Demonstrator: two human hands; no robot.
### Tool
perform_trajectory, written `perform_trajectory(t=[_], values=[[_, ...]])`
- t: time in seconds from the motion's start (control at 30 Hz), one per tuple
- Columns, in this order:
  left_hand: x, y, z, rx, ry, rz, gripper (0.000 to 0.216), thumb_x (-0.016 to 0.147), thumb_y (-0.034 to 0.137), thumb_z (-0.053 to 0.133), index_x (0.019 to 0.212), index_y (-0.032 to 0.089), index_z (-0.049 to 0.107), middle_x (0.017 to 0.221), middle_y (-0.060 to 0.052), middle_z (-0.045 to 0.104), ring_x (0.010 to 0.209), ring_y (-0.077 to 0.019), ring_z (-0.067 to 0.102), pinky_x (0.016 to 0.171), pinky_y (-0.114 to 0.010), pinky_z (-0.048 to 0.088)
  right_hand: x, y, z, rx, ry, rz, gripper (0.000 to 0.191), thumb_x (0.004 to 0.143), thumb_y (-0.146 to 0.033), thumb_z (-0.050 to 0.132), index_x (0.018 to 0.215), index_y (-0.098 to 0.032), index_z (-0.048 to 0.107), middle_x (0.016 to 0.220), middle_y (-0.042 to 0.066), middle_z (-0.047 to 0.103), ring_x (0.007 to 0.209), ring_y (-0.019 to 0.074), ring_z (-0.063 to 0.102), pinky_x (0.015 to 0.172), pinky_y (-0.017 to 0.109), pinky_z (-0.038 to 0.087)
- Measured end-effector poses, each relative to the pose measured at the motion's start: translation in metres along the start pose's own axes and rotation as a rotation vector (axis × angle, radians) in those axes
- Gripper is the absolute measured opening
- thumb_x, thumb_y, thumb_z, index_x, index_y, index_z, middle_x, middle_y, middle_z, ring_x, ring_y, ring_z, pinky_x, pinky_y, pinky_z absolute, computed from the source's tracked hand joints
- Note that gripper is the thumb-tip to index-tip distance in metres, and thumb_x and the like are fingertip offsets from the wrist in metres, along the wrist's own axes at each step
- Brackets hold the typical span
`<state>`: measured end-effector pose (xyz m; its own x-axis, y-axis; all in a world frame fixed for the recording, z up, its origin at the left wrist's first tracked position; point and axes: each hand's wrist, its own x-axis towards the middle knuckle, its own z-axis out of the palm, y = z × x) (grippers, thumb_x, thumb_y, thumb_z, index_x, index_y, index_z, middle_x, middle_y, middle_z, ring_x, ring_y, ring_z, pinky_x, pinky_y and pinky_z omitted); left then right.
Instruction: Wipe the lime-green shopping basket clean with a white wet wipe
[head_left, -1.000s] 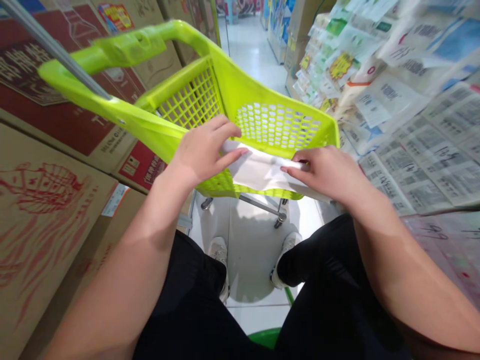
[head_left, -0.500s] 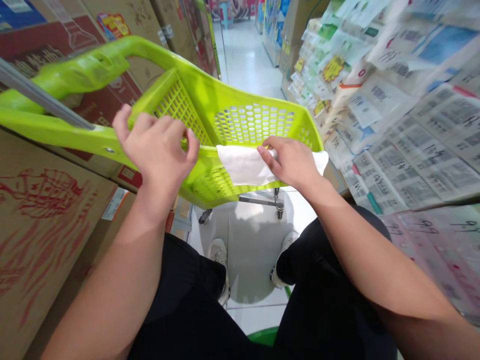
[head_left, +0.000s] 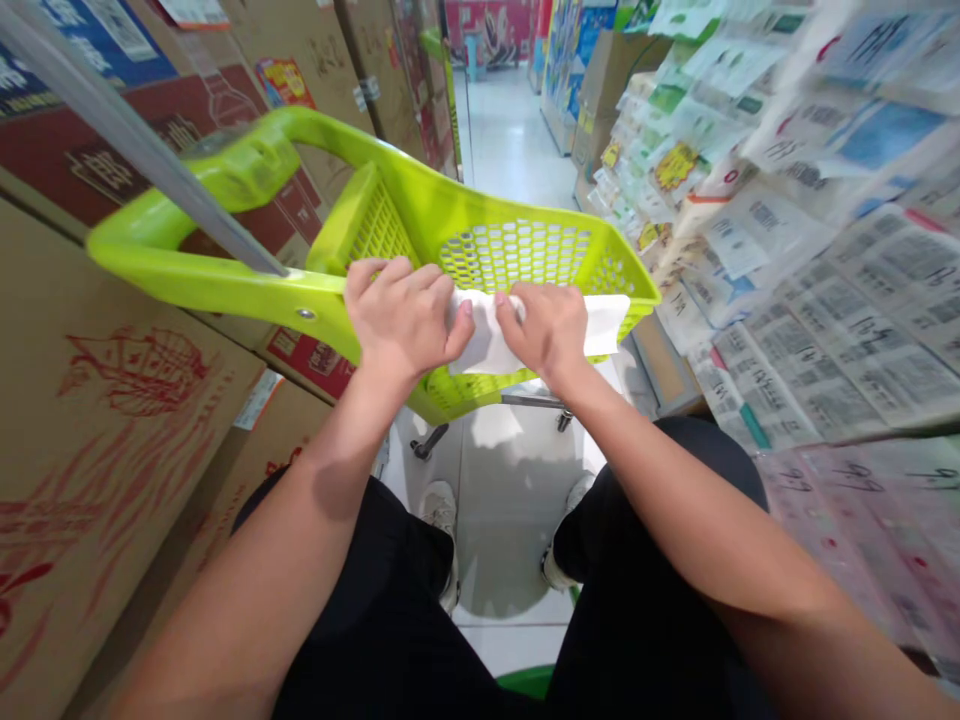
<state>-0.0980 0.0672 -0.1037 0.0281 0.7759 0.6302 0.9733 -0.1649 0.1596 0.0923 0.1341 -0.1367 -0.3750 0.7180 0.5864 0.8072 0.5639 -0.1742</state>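
Note:
A lime-green rolling shopping basket (head_left: 424,210) stands across in front of me, its mesh walls upright on wheels. Over its near rim hangs a white cloth (head_left: 480,345). My left hand (head_left: 405,315) is closed over that rim at the cloth's left end, fingers bent inward and thumb at the cloth. Just to the right, my right hand (head_left: 547,325) grips the cloth against the rim, its fingertips partly hidden behind the edge. The two thumbs are close together. A grey metal pole (head_left: 157,150) rises from the basket's left end.
Stacked cardboard boxes (head_left: 112,400) wall the left side. On the right, plastic-wrapped packs (head_left: 780,370) with handwritten prices are piled high. A tiled aisle (head_left: 510,110) runs ahead. Between my knees shows a green rounded edge (head_left: 529,680), perhaps a seat.
My left hand has moved right and down, from raised above the rim to closed over it beside the cloth. My right hand has slid left along the cloth. The basket appears shifted right.

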Motion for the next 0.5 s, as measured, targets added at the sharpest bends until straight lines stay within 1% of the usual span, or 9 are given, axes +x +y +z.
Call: perform_trajectory(t=[0.07,0.1,0.17,0.2,0.27,0.33,0.4,0.47,0.5], values=[[0.001,0.002,-0.001,0.0,-0.014,-0.021,0.032,0.095,0.057,0.055,0.078,0.03,0.063,0.085,-0.004,0.072,0.107,-0.0373,0.06,0.106,-0.059,0.028,0.002,-0.019,0.002,0.045,0.022,-0.038,0.051,0.117,-0.048,0.038,0.093,-0.022,0.076,0.096,0.007,0.082,0.092,0.0237,0.072,0.087,0.037,0.038],[0.001,0.002,-0.001,0.005,-0.003,-0.024,0.031,0.095,0.055,0.054,0.078,0.03,0.063,0.085,-0.005,0.072,0.107,-0.0372,0.06,0.106,-0.059,0.028,0.003,-0.024,0.002,0.049,0.009,-0.052,0.052,0.117,-0.049,0.038,0.094,-0.022,0.076,0.096,0.007,0.082,0.091,0.0236,0.072,0.085,0.037,0.038],[0.0,0.0,-0.002,0.024,0.03,-0.018,0.03,0.096,0.052,0.053,0.079,0.031,0.065,0.082,-0.004,0.072,0.104,-0.0365,0.058,0.106,-0.059,0.028,0.006,-0.022,0.001,0.025,-0.051,-0.056,0.057,0.116,-0.056,0.037,0.094,-0.021,0.077,0.094,0.008,0.082,0.086,0.0237,0.07,0.08,0.036,0.037],[0.0,-0.002,-0.002,0.033,0.043,-0.018,0.029,0.097,0.051,0.052,0.079,0.032,0.066,0.08,-0.005,0.071,0.103,-0.0364,0.058,0.106,-0.06,0.029,0.007,-0.014,0.0,0.004,-0.08,-0.044,0.061,0.115,-0.06,0.037,0.093,-0.02,0.078,0.091,0.01,0.081,0.082,0.0238,0.069,0.076,0.036,0.036],[-0.001,-0.007,-0.003,0.035,0.048,-0.032,0.028,0.097,0.05,0.052,0.08,0.033,0.068,0.079,-0.005,0.071,0.101,-0.0366,0.056,0.105,-0.061,0.028,0.009,0.01,-0.001,-0.049,-0.1,0.026,0.067,0.113,-0.065,0.037,0.091,-0.018,0.08,0.085,0.012,0.08,0.078,0.0246,0.068,0.072,0.035,0.033],[-0.001,-0.012,-0.003,0.015,0.042,-0.037,0.028,0.096,0.05,0.051,0.083,0.034,0.07,0.08,-0.005,0.072,0.102,-0.0374,0.055,0.105,-0.062,0.027,0.01,0.04,-0.001,-0.096,-0.064,0.135,0.068,0.113,-0.062,0.036,0.093,-0.016,0.083,0.083,0.015,0.079,0.079,0.0262,0.068,0.07,0.036,0.033],[-0.001,-0.015,-0.002,-0.016,0.05,-0.016,0.028,0.096,0.053,0.05,0.089,0.037,0.072,0.08,-0.004,0.073,0.104,-0.0381,0.053,0.106,-0.063,0.024,0.01,0.066,0.0,-0.128,-0.031,0.234,0.064,0.114,-0.054,0.037,0.096,-0.015,0.084,0.084,0.017,0.079,0.079,0.0275,0.069,0.071,0.036,0.033],[-0.001,-0.016,0.0,-0.03,0.063,0.011,0.031,0.097,0.056,0.048,0.094,0.038,0.073,0.08,-0.004,0.073,0.106,-0.0385,0.052,0.108,-0.063,0.022,0.01,0.077,0.0,-0.145,-0.014,0.278,0.06,0.113,-0.048,0.038,0.098,-0.014,0.085,0.086,0.018,0.08,0.081,0.0284,0.069,0.074,0.037,0.035],[0.0,-0.016,0.002,-0.024,0.066,0.024,0.032,0.097,0.057,0.047,0.094,0.038,0.073,0.081,-0.004,0.072,0.106,-0.0384,0.052,0.108,-0.063,0.022,0.008,0.076,0.0,-0.147,-0.01,0.27,0.059,0.113,-0.047,0.038,0.098,-0.014,0.084,0.088,0.018,0.08,0.082,0.0287,0.069,0.077,0.038,0.036]])
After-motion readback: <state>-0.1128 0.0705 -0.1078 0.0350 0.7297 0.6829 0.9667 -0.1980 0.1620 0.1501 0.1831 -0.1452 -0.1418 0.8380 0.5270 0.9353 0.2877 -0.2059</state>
